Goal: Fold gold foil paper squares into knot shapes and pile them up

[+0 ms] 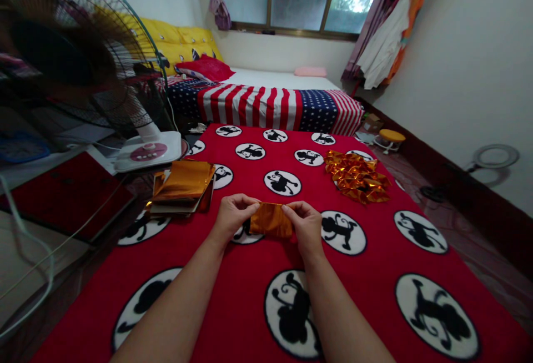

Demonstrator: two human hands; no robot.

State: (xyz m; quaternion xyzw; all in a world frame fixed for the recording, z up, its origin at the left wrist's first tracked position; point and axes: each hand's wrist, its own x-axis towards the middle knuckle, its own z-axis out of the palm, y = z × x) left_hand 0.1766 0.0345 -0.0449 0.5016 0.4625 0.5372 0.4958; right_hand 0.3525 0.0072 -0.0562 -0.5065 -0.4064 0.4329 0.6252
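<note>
A sheet of shiny gold foil paper (270, 221) is stretched between my two hands, over the red cloth. My left hand (234, 214) pinches its upper left corner between thumb and fingers. At the upper right corner, my right hand (305, 220) grips the sheet the same way. Left of my hands lies a stack of gold foil paper (183, 182), its sheets slightly fanned out. A pile of folded gold foil pieces (357, 177) rests on the cloth to the right.
The red cloth (233, 307) bears black monkey figures in white ovals. A fan (147, 149) stands at the left beside a dark red board (70, 191). Behind is a bed with a striped, starred cover (250, 105). A yellow stool (391, 136) sits at right.
</note>
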